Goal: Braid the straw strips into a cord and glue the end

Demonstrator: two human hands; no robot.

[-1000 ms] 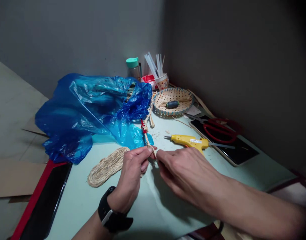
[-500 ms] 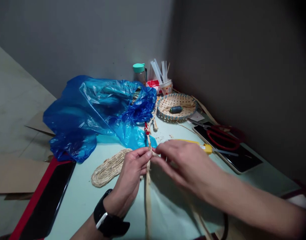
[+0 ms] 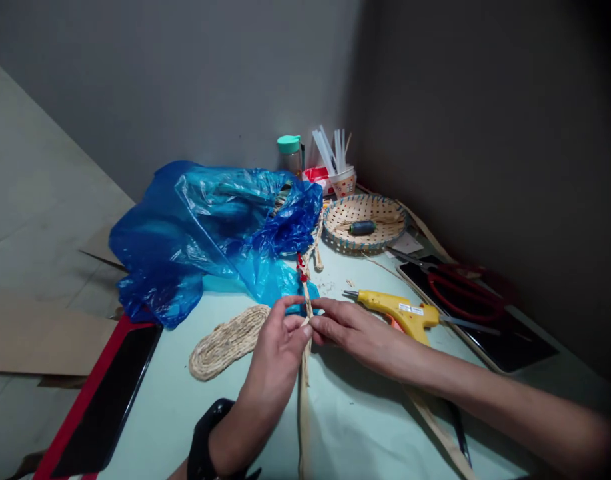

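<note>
A pale braid of flat plant fibre (image 3: 306, 291) runs down from a red tie (image 3: 302, 268) by the blue bag. Both hands meet on this braid at the middle of the table. My left hand (image 3: 280, 347) pinches it from the left, thumb against the strands. From the other side, my right hand (image 3: 352, 330) grips it between thumb and fingers. Loose strands (image 3: 305, 413) hang toward the near edge, and another strand (image 3: 438, 427) trails below my right forearm. An oval coiled braid sole (image 3: 230, 341) lies flat, left of my left hand.
A crumpled blue plastic bag (image 3: 220, 227) fills the back left. Behind my right hand lies a yellow glue gun (image 3: 400, 310); red-handled scissors (image 3: 465, 293) rest on a dark phone (image 3: 515, 340). A woven basket (image 3: 335, 243) holds a thread spool (image 3: 362, 228). Cups and a jar (image 3: 289, 157) stand behind.
My right hand has come in closer to the left and lower, its fingers now closed on the braid. The glue gun is now uncovered. The whole view has shifted slightly.
</note>
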